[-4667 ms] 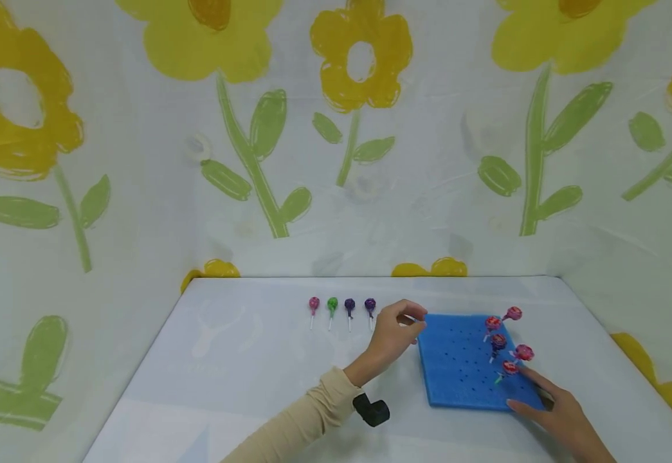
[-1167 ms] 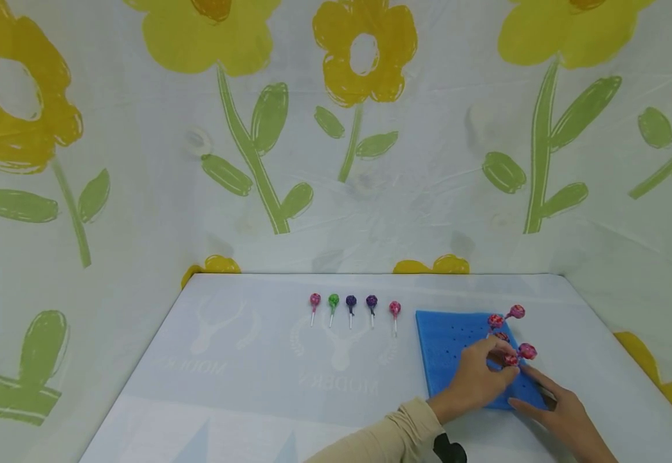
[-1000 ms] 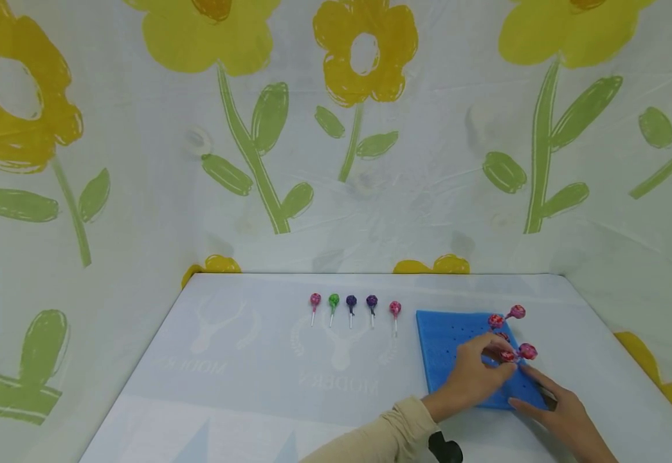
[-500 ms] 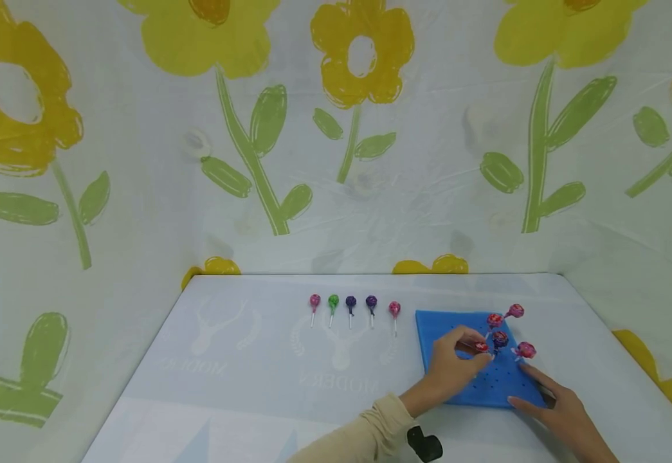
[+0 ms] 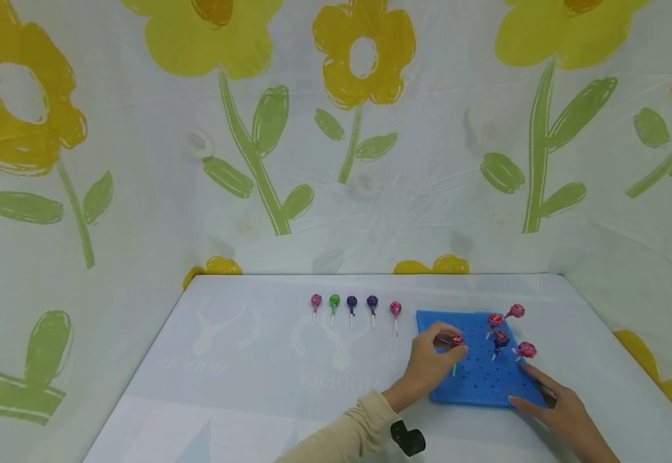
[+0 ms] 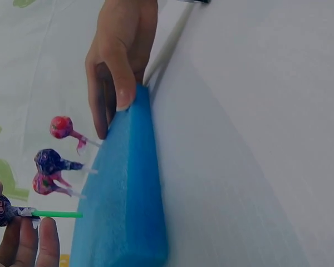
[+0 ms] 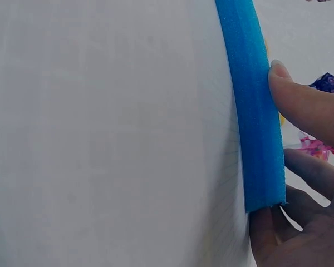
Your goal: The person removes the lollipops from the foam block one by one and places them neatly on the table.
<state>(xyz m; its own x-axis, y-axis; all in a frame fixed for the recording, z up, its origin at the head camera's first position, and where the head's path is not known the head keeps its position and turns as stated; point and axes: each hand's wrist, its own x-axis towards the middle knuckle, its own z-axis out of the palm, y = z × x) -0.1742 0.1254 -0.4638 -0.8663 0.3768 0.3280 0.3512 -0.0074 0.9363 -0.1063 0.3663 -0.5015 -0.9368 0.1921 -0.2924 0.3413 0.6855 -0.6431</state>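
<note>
My left hand (image 5: 430, 361) pinches a lollipop (image 5: 457, 340) by its wrapped head, above the left side of the blue foam board (image 5: 494, 389). Its green stick (image 6: 58, 214) points toward the board's face in the left wrist view. Small holes dot the board. Several lollipops stand in it along the right side, among them a red one (image 5: 494, 320), a dark purple one (image 5: 500, 339) and a pink one (image 5: 525, 350). My right hand (image 5: 564, 411) grips the board's near right corner, thumb on top and other fingers around the edge.
Left of the board, several lollipops lie in a row on the white table (image 5: 226, 399): a pink one (image 5: 316, 301), a green one (image 5: 334, 301), two purple ones and a red-pink one (image 5: 395, 308). A flower-print cloth (image 5: 428, 212) rises behind the table.
A red-pink lollipop now lies at the row's right end. My left hand has since reached to the board's right side, drawn out the green-stick lollipop and moved left with it. My right hand stays put.
</note>
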